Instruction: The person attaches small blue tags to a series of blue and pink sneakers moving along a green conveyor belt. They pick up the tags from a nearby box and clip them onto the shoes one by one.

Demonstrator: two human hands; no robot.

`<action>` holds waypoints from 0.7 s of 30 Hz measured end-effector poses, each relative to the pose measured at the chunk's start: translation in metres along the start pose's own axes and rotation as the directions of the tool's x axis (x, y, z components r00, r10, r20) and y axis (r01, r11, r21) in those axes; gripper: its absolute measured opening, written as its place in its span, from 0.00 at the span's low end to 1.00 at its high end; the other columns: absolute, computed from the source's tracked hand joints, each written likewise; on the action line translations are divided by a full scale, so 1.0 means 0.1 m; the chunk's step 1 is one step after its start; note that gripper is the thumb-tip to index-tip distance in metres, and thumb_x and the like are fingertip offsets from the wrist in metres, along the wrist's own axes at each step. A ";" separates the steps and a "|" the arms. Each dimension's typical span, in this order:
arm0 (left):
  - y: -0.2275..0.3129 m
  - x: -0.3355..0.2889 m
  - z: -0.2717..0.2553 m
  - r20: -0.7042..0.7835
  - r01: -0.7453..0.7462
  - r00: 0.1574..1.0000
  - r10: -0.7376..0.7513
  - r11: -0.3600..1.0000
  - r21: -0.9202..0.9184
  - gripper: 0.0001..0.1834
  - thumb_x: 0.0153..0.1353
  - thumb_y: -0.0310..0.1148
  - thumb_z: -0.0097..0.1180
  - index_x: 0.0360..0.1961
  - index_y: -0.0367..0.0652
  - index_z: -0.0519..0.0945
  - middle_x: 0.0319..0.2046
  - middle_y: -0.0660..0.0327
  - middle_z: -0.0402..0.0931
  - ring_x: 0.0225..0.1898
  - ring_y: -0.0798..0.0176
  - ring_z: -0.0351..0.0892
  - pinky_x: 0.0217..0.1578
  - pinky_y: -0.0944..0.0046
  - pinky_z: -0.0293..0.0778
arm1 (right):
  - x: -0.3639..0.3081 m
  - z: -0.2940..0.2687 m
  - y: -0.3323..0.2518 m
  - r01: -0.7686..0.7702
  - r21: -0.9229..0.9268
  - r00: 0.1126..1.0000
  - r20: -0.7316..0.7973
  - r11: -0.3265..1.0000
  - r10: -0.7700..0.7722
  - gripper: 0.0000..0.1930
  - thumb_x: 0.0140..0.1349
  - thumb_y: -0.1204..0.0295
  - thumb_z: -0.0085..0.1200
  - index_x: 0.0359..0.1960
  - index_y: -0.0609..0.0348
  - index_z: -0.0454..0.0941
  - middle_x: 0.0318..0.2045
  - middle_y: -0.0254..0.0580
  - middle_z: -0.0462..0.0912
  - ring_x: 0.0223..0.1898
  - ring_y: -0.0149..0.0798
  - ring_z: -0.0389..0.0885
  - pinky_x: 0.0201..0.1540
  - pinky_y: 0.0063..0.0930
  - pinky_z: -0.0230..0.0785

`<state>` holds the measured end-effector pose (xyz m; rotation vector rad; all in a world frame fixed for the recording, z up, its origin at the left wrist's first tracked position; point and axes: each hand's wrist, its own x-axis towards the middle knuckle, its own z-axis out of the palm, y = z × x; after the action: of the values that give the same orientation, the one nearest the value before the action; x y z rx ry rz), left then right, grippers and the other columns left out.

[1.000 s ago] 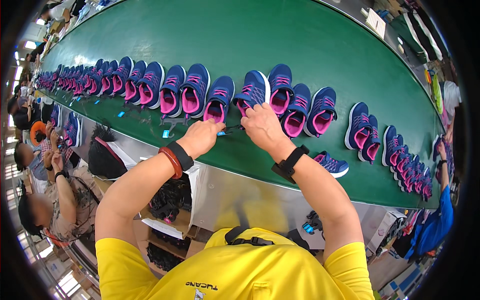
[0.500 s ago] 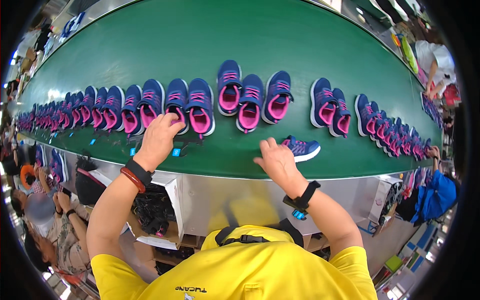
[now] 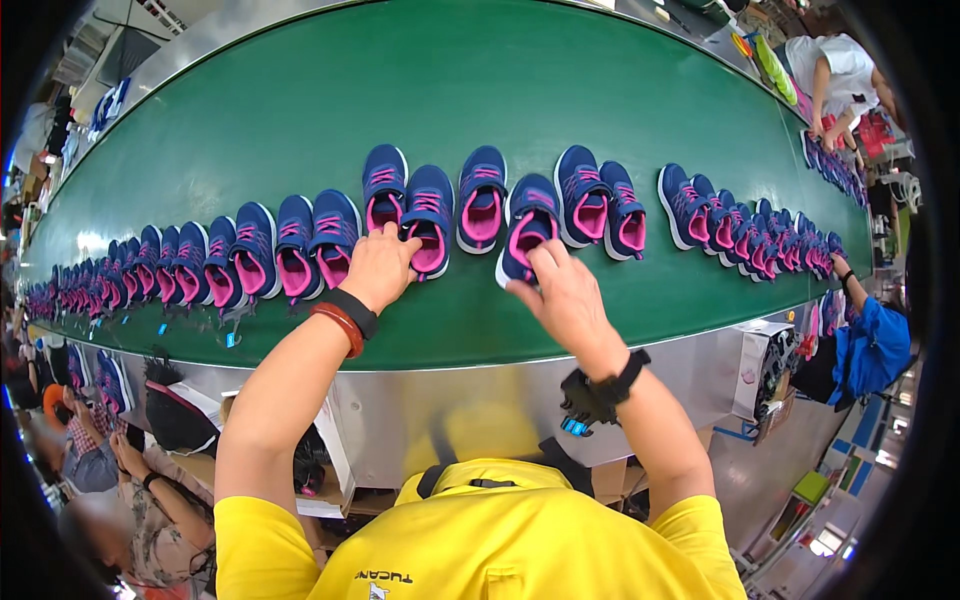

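My right hand (image 3: 572,305) is closed on the heel of a navy sneaker (image 3: 533,210) with pink lining and laces, its toe pointing away from me. My left hand (image 3: 378,268) has its fingers at the heel opening of another such sneaker (image 3: 385,180), its thumb against the sneaker beside it (image 3: 430,205); the hand partly hides this grip. Between my hands stands a single sneaker (image 3: 482,195), touched by neither. Just right of the held one are two more, a near sneaker (image 3: 582,195) and a slimmer-looking sneaker (image 3: 623,210).
All stand on a long green work surface (image 3: 480,90). More matching sneakers run in a row to the left (image 3: 255,250) and right (image 3: 685,205). A blue tag (image 3: 232,340) lies near the front edge. Co-workers sit at left and right; a blue-sleeved person (image 3: 872,350) reaches in at right.
The sneaker that lay on its side by my right hand is now upright in that hand's grasp. The shoes appear farther left in view. My left hand has moved to different sneakers.
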<state>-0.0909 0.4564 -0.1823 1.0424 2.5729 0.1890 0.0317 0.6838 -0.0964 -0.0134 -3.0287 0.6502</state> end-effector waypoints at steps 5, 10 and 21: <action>0.14 0.08 0.06 0.031 0.099 0.995 -0.096 0.989 -0.105 0.18 0.49 0.30 0.62 0.45 0.50 0.81 0.41 0.48 0.69 0.35 0.42 0.79 0.37 0.47 0.76 | 0.21 0.24 0.71 0.049 -0.052 0.998 0.031 0.997 -0.048 0.13 0.50 0.73 0.63 0.34 0.59 0.71 0.36 0.43 0.74 0.36 0.49 0.77 0.39 0.42 0.69; 0.23 0.05 0.20 -0.156 0.025 0.985 -0.073 0.956 -0.292 0.15 0.51 0.28 0.60 0.43 0.49 0.81 0.40 0.47 0.68 0.33 0.41 0.79 0.36 0.47 0.77 | 0.21 0.46 1.18 0.189 -0.070 0.978 0.109 0.980 -0.180 0.11 0.49 0.76 0.59 0.34 0.57 0.71 0.35 0.42 0.74 0.39 0.47 0.75 0.41 0.39 0.68; 1.40 0.36 0.20 -0.111 0.033 0.992 -0.066 0.962 -0.272 0.14 0.54 0.34 0.61 0.43 0.52 0.80 0.40 0.48 0.70 0.31 0.44 0.80 0.33 0.48 0.76 | -0.26 -0.26 1.67 0.083 -0.227 0.984 -0.134 0.970 -0.115 0.11 0.50 0.81 0.50 0.37 0.60 0.72 0.38 0.46 0.74 0.40 0.50 0.72 0.43 0.43 0.67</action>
<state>-0.0168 0.5821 -0.1749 0.8881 2.5802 0.5880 0.0587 0.8464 -0.1420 0.0788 -2.9190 0.2883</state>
